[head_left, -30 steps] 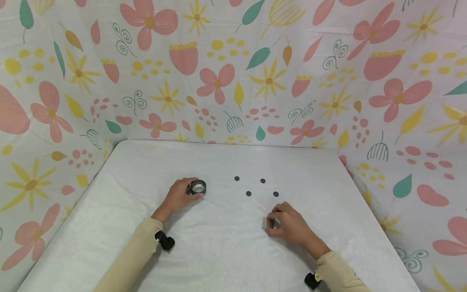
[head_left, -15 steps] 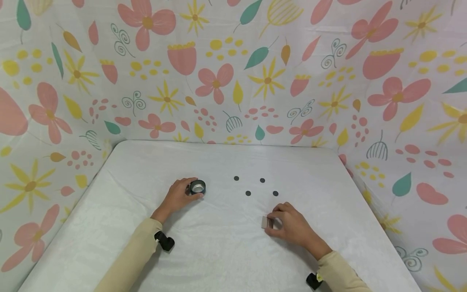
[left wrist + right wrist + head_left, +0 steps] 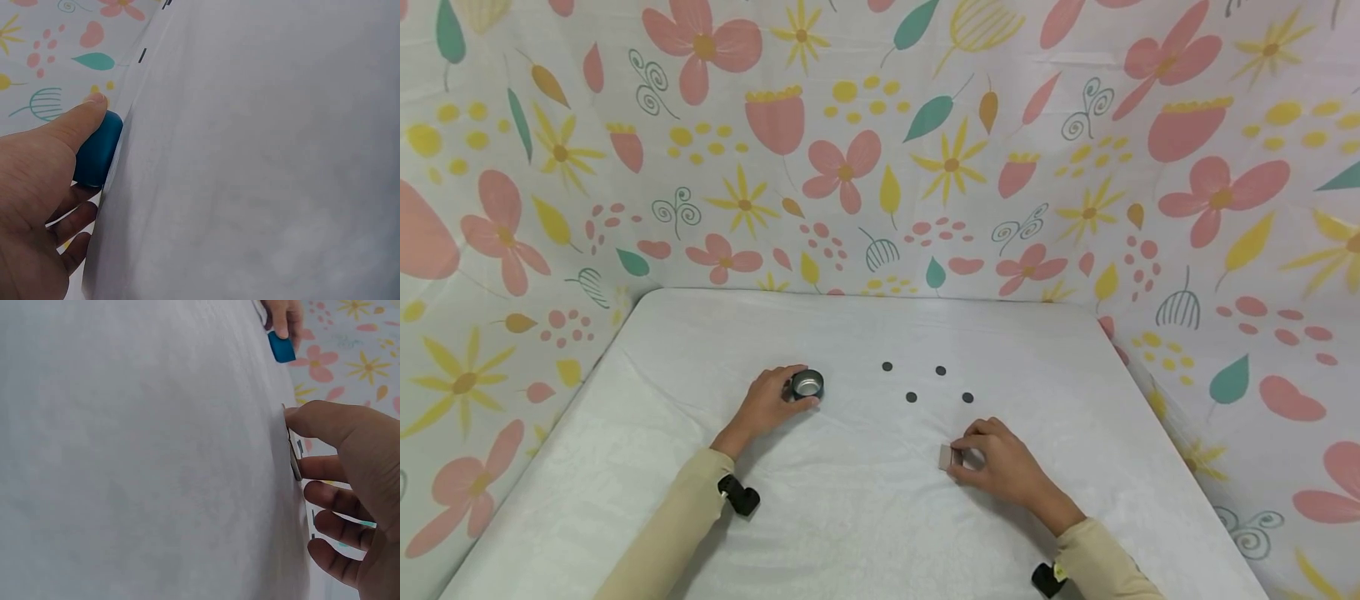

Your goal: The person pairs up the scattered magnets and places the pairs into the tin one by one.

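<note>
My left hand [image 3: 767, 402] grips a small round cup [image 3: 808, 384] by its side, near the middle left of the table. Its outside is dark teal and its hollow inside looks silvery. The left wrist view shows the thumb of my left hand [image 3: 37, 169] against the teal cup wall [image 3: 101, 150]. On the right, my right hand [image 3: 1003, 462] pinches a small flat grey rectangular piece [image 3: 947, 457] between thumb and forefinger. That piece [image 3: 295, 464] looks thin and low on the cloth in the right wrist view. Fingers cover part of it from above.
Several small dark discs lie apart on the white cloth beyond my right hand, among them a left one [image 3: 887, 367] and a right one [image 3: 967, 397]. The white-covered table [image 3: 850, 533] meets flower-patterned cloth walls [image 3: 880, 108] at its back and sides.
</note>
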Demonstrator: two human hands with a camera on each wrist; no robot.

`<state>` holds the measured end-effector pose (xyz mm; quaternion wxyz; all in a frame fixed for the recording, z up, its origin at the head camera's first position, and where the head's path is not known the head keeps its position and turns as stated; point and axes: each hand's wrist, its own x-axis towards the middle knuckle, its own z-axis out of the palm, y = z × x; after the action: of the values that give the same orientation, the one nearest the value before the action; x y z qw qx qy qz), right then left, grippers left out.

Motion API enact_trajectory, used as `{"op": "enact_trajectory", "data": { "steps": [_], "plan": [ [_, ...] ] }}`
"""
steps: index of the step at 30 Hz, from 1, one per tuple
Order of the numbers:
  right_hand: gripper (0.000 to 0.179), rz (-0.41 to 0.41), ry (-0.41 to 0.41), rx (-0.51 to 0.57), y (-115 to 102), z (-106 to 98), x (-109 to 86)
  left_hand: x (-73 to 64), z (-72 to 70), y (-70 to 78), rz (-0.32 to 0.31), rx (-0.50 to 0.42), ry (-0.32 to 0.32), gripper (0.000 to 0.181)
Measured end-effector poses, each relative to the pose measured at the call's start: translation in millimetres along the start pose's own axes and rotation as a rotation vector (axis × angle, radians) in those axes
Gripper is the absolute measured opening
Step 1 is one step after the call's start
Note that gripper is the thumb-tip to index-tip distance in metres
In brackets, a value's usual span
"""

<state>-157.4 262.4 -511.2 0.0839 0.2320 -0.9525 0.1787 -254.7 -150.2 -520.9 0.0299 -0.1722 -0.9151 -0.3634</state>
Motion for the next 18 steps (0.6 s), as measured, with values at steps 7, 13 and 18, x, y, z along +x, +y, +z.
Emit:
{"op": "enact_trajectory", "data": {
  "steps": [7, 13, 18],
  "plan": [
    [0.032, -0.009, 0.006, -0.016, -0.3, -0.5, -0.8, -0.7, 0.3, 0.2, -0.003, -0.014, -0.002, 0.066],
    [0.033, 0.012, -0.022, -0.008, -1.9, -1.1, 0.3, -0.7, 0.2, 0.5, 0.005, -0.011, 0.0, 0.066],
    [0.031, 0.007, -0.026, -0.004, -2.8, -2.5, 2.7, -0.4, 0.4, 0.4, 0.007, -0.002, 0.002, 0.065]
  ]
}}
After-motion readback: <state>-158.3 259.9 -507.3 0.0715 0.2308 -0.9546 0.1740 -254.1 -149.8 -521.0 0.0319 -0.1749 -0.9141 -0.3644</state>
